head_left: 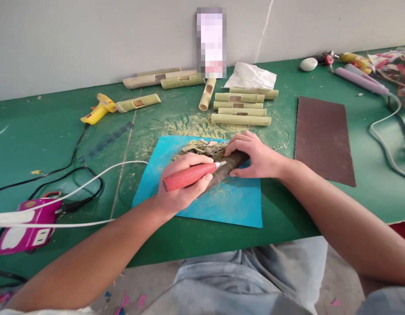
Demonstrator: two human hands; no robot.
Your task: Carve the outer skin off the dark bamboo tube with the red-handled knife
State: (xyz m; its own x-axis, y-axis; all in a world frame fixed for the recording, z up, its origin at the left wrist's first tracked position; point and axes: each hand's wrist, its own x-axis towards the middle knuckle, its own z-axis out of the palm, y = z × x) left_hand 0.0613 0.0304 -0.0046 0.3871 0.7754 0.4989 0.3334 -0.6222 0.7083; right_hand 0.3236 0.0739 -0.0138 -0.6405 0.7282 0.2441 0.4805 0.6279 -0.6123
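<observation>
My left hand (pixel 176 183) is closed around the red wooden handle of a carving knife (pixel 191 176). The knife's short metal blade points right and meets the surface of a dark brown bamboo tube (pixel 218 177). My right hand (pixel 255 153) grips the far right end of that tube, thumb on the near side and fingers over the top. The tube lies slanted over a blue sheet (pixel 231 210), its near end partly hidden by my left hand. Behind it is a heap of shavings (pixel 198 148), with finer dust scattered beyond.
Pale bamboo tubes with cut slots (pixel 241 119) lie at the back, near a phone (pixel 211 43) and white paper (pixel 250 78). A yellow glue gun (pixel 99 109), cables and a purple power strip (pixel 31 223) are left. A brown sheet (pixel 323 140) and lilac hair straightener (pixel 361 80) lie right.
</observation>
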